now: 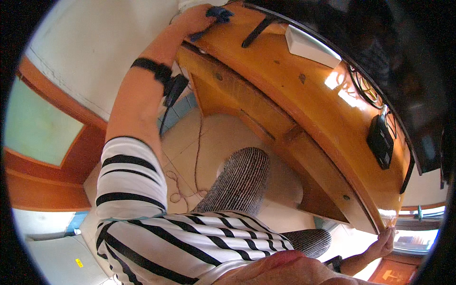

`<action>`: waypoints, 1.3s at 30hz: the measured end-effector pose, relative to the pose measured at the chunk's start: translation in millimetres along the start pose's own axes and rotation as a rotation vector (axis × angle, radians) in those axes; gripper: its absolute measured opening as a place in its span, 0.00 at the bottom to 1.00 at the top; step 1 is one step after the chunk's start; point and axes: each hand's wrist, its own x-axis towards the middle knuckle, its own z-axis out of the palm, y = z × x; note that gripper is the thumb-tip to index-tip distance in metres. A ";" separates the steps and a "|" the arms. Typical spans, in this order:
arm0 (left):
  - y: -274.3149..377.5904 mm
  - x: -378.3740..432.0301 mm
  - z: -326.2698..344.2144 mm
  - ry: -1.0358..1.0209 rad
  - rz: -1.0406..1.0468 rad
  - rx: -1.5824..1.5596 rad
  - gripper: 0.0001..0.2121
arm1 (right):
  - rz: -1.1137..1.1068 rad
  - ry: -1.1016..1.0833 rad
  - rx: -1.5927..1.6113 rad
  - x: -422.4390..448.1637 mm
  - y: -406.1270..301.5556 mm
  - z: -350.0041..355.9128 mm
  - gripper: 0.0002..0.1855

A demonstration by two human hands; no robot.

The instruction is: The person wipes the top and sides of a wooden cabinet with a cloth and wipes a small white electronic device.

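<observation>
My left hand (194, 22) is at the far left end of a wooden cabinet top (260, 67), its fingers on a bunched dark blue cloth (219, 15). The cloth lies against the wooden surface near the wall. Down at the lower right, my right hand (386, 240) has its fingers curled by the cabinet's near right corner. Whether it grips the edge or only rests there, I cannot tell. Along the back of the top stands a large black flat-screen television (363, 42), a stand foot (258, 32) reaching forward from it.
Under the screen lie a white box (311, 48), tangled cables (367, 87) and a black set-top box (381, 142). Open recesses show in the cabinet front (260, 107). A thin cord (197, 160) trails over the tiled floor. A wooden door (53, 121) is at the left.
</observation>
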 end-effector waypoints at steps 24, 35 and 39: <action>62.8 36.1 -27.9 -0.503 0.562 -0.243 0.19 | 0.015 0.098 -0.001 -14.0 -0.5 -12.6 0.12; 50.2 23.3 -6.8 -0.352 0.649 -0.320 0.21 | 0.078 0.169 -0.022 -12.8 13.3 -10.8 0.14; 49.0 -21.3 -28.2 -0.331 0.588 -0.369 0.24 | 0.096 0.188 -0.056 -9.0 -3.5 -3.5 0.15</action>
